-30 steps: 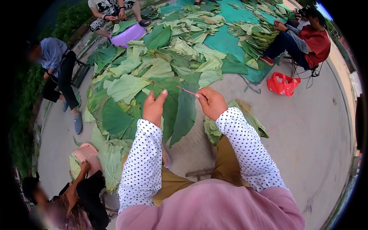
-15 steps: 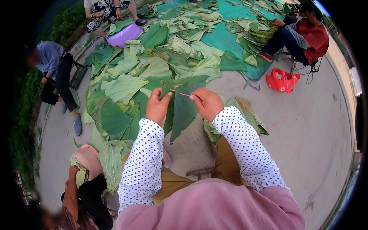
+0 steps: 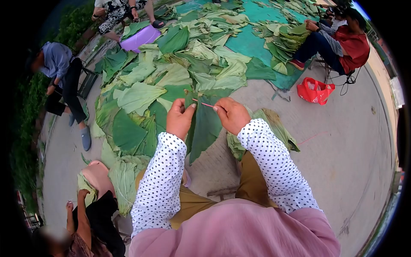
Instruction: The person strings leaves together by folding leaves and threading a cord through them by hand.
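Note:
My left hand (image 3: pixel 179 118) pinches a large, dark green lotus leaf (image 3: pixel 204 130) near its top, and the rest of the leaf hangs between my hands. A thin pink string (image 3: pixel 205 104) runs across the leaf's upper part from the left fingertips to the right ones. The string's end sits between the thumb and forefinger of my right hand (image 3: pixel 233 116). Behind and to the left spreads a pile of green lotus leaves (image 3: pixel 141 97), many folded into fans. Under my right forearm lies a smaller bundle of leaves (image 3: pixel 276 126).
A purple basin (image 3: pixel 140 38) stands among the leaves at the back. Green sheeting (image 3: pixel 246 40) lies under part of the pile. A red bag (image 3: pixel 315 91) rests on the concrete at right. Several people sit around, one beside a pink basin (image 3: pixel 99 175) at lower left.
My left hand has shifted slightly right with the leaf, towards my right hand, which stays nearly still. The person at lower left has raised a hand away from the leaves.

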Demonstrator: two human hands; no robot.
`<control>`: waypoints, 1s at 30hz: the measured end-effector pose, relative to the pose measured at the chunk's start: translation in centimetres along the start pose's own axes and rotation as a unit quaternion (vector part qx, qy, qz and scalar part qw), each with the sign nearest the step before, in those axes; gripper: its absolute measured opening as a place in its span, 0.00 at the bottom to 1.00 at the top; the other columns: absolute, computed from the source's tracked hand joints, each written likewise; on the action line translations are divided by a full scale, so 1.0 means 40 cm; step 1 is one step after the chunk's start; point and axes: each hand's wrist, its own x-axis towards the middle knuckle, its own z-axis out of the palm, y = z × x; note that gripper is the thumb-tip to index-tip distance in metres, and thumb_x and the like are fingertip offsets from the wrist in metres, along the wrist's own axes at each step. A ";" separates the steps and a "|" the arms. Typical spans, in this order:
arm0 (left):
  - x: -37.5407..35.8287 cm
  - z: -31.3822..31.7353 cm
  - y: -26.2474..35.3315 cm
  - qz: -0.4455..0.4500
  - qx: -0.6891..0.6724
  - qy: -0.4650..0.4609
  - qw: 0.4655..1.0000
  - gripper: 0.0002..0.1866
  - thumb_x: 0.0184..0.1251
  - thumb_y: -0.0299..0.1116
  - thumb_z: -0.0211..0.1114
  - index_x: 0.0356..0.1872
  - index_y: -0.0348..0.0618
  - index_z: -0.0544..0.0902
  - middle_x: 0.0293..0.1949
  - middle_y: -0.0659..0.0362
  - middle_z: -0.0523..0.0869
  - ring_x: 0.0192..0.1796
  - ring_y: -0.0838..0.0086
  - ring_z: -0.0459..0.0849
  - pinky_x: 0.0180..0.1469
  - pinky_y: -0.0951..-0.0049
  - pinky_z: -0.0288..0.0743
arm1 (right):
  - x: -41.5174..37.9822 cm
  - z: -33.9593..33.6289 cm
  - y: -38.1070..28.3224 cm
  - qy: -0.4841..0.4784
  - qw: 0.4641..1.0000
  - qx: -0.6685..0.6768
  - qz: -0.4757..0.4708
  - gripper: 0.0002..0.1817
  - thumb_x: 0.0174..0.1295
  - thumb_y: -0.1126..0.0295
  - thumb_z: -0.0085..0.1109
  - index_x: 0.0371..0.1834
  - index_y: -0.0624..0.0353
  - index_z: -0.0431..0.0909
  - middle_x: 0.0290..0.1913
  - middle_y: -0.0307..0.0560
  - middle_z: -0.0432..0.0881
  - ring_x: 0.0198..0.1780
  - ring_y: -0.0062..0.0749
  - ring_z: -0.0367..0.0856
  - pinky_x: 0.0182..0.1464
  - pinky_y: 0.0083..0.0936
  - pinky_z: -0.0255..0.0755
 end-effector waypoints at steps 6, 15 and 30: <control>0.002 -0.003 -0.010 -0.008 0.037 -0.004 0.999 0.08 0.66 0.23 0.61 0.44 0.37 0.76 0.40 0.59 0.85 0.41 0.80 0.81 0.45 0.79 0.74 | 0.000 -0.003 0.001 0.001 1.000 -0.002 -0.005 0.07 0.63 0.71 0.57 0.36 0.64 0.77 0.32 0.55 0.78 0.36 0.51 0.78 0.40 0.38 0.72; -0.029 0.030 -0.012 0.086 0.244 0.011 0.966 0.07 0.63 0.25 0.62 0.41 0.36 0.80 0.35 0.53 0.86 0.35 0.74 0.84 0.39 0.73 0.76 | 0.005 0.003 0.003 -0.003 1.000 -0.014 0.003 0.06 0.62 0.71 0.57 0.35 0.65 0.77 0.31 0.56 0.77 0.36 0.52 0.77 0.39 0.39 0.71; -0.028 0.047 -0.017 -0.130 -0.060 -0.070 0.987 0.09 0.69 0.35 0.60 0.44 0.43 0.77 0.38 0.63 0.81 0.40 0.78 0.80 0.45 0.74 0.74 | 0.001 -0.003 -0.003 -0.058 0.998 0.000 0.014 0.08 0.60 0.71 0.56 0.40 0.62 0.76 0.38 0.57 0.78 0.41 0.54 0.77 0.43 0.41 0.71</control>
